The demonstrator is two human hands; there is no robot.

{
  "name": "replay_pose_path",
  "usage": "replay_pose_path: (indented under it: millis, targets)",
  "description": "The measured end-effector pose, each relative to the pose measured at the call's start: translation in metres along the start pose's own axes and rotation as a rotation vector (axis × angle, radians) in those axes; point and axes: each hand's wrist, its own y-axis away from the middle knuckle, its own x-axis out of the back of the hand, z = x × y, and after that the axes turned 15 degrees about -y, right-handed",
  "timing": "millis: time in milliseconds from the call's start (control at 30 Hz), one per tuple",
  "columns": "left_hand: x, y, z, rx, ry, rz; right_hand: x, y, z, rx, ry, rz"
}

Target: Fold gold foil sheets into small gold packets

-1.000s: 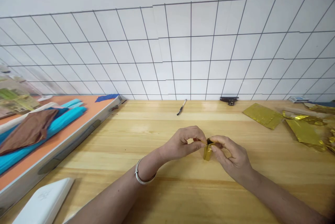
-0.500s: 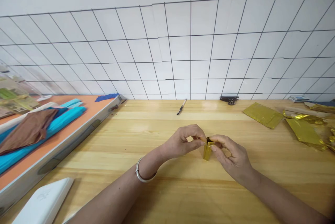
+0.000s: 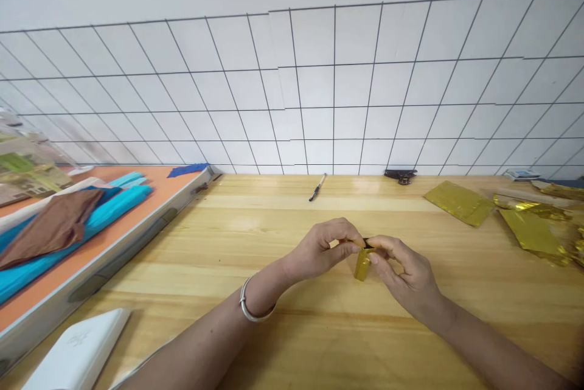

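A small gold packet stands upright over the wooden table, its dark opening facing up between my fingertips. My left hand, with a silver bangle on the wrist, pinches the left side of its top edge. On the right side of that edge, my right hand grips with thumb and forefinger. The inside of the packet is too dark and small to make out.
A pen and a black clip lie near the tiled wall. Gold sheets are at the right. Folded blue and brown cloths lie on an orange surface at left, with a white device below.
My fingers have shifted slightly at the top of the gold packet, which now shows its front face more squarely. The whole view has moved a little.
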Motion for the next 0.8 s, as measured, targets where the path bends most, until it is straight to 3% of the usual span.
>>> replay_pose_path:
  millis: [300,600,800]
  targets:
    - [-0.003,-0.001,-0.002,-0.016,-0.011,0.065,0.0,0.002,0.003,0.022,0.011,0.014]
    - [-0.012,0.0,-0.009,0.145,0.435,0.025,0.0,0.0,-0.002,0.044,0.029,0.023]
    - [-0.012,0.001,-0.013,0.208,0.528,-0.035,0.0,0.001,-0.002,0.043,0.014,0.012]
